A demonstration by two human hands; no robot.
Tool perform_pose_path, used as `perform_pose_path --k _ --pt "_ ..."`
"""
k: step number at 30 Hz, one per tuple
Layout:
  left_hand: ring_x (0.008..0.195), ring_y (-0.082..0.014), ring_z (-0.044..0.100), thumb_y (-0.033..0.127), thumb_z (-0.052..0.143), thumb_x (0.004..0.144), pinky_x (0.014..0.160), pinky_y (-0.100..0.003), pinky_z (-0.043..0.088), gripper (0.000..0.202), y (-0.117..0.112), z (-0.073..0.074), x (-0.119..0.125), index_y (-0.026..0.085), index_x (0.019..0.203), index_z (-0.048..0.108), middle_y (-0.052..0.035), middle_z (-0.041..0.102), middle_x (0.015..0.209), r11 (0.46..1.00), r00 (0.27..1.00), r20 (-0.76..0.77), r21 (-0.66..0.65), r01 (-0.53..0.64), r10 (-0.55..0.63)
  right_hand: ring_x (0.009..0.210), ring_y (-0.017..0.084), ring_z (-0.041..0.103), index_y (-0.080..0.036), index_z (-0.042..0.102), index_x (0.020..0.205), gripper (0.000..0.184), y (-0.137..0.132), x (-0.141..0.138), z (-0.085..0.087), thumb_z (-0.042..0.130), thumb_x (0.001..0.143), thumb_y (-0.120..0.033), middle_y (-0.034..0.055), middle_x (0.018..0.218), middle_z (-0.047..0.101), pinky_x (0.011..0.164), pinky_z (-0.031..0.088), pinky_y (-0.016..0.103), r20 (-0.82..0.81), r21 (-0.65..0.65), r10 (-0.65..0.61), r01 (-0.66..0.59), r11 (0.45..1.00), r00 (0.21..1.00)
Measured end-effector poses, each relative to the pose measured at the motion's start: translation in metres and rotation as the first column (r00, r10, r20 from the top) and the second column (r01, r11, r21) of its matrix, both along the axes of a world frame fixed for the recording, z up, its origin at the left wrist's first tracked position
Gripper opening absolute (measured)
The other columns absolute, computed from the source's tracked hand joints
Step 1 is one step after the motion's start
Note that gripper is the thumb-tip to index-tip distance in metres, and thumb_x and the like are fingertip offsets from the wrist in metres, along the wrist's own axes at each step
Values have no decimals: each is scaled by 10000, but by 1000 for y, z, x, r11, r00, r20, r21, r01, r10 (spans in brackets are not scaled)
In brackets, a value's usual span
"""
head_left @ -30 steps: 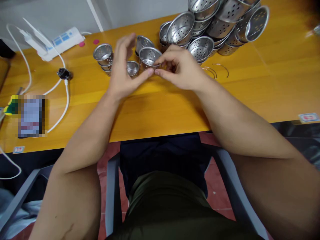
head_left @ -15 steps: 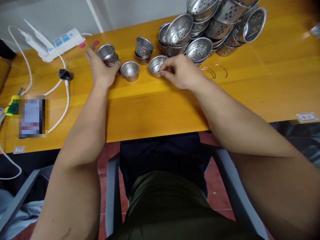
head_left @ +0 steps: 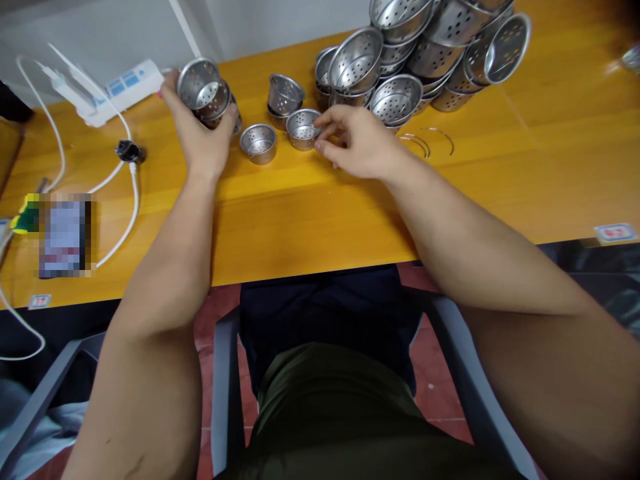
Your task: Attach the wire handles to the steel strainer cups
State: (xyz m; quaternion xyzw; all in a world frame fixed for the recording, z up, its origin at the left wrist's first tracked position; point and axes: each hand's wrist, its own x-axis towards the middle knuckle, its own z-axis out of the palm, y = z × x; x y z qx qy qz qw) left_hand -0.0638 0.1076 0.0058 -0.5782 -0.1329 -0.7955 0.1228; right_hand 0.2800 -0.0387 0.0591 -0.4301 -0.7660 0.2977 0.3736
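Cup (head_left: 303,132), perforated and upright, sits just left of the right hand (head_left: 359,141), which curls loosely, gripping nothing, perhaps touching the rim; farther left, the left hand (head_left: 201,141) wraps around a cup stack (head_left: 204,92).

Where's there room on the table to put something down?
Free: the table between both forearms, and its right part, between the thin wires and the right sticker. Crowded: the back, with piled metal cups, and the left, with cables, phone and power strip.
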Motion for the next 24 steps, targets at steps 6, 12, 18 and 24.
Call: perform_pose_path --k 6,12,18,24 --pt "1602 -308 588 1018 711 1128 1417 -519 500 948 -63 24 17 412 1819 480 -24 634 1749 942 915 -365 -332 46 -173 1060 337 798 -384 849 1400 561 -16 -5 19 925 1109 -858 60 1260 906 942 676 510 -32 41 -55 56 998 998" --pt "1388 -451 759 722 935 871 1205 -639 624 854 -143 40 56 447 1628 652 -94 792 1526 792 743 -573 -603 -97 -346 1425 495 783 -512 664 1819 1223 -30 -17 28 1079 789 -1023 78 1732 766 1066 744 639 -94 111 121 -111 988 988" --pt "1327 -479 776 407 982 635 1193 -626 644 1021 -146 35 69 410 1597 640 -88 811 1510 713 677 -640 -659 -240 -363 1660 563 653 -506 831 1636 1013 -25 -18 26 1023 829 -1086 86 1671 810 1360 612 750 -15 185 152 -147 972 988" --pt "1254 -415 809 357 976 612 1122 -583 711 1015 -147 34 59 396 1572 649 -64 857 1504 666 702 -522 -740 -91 -484 1598 552 676 -573 846 1583 953 -26 -12 31 946 825 -1141 48 1603 843 1241 669 760 -1 158 115 -113 981 993"
